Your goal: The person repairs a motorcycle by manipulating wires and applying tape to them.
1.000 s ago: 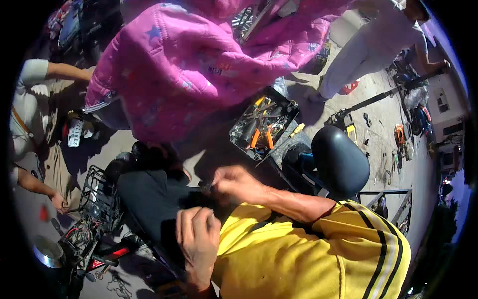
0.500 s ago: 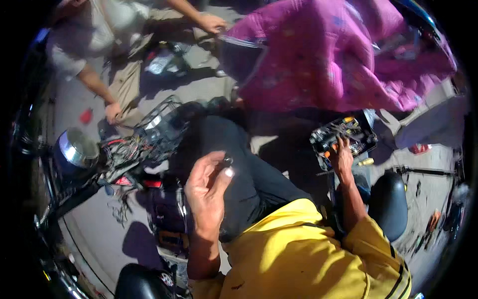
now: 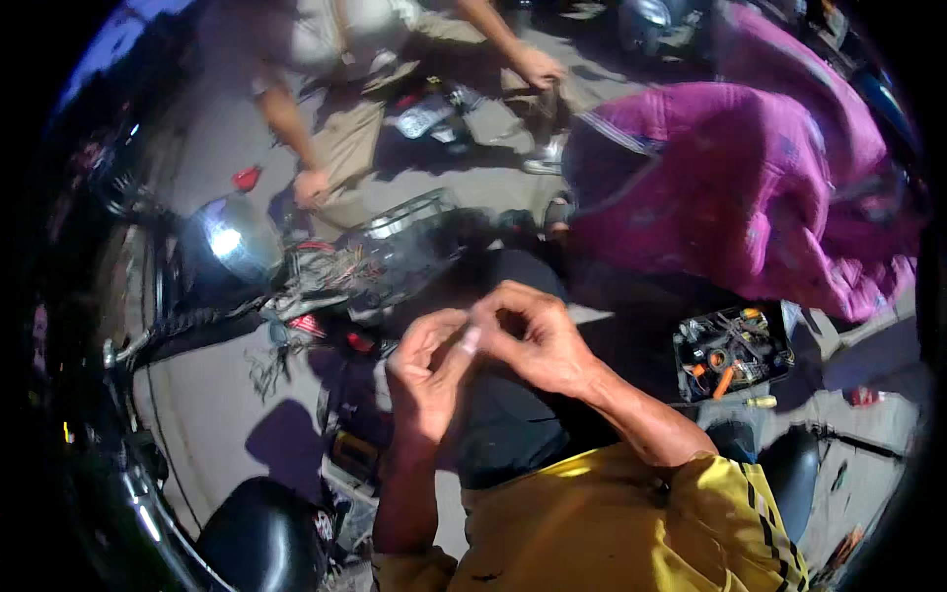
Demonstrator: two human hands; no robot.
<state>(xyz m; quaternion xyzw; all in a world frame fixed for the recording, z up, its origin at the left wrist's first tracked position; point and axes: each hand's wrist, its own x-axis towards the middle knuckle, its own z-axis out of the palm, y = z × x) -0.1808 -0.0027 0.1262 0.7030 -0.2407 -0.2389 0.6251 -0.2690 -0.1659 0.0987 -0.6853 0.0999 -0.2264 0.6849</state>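
Note:
Above my dark trousers, my two hands meet at the fingertips. My left hand is closed in a pinch, thumb against fingers. Whatever sits between them is too small and blurred to name. From the right, my right hand comes in with thumb and forefinger pinched against the left fingertips; anything in it is hidden. To the right of my knees stands a black tray of loose tools and small parts. An orange-handled tool lies in it, and a yellow-handled screwdriver rests just outside its near edge.
A motorbike headlight and bundled wires are at the left. Pink patterned cloth drapes over something at the far right. Another person's hand hangs beyond the wires. Black seats flank me.
My right hand has left the tool tray and come across to my left hand. My left hand stays raised in a pinch. The view has shifted, moving the surroundings rightward and down.

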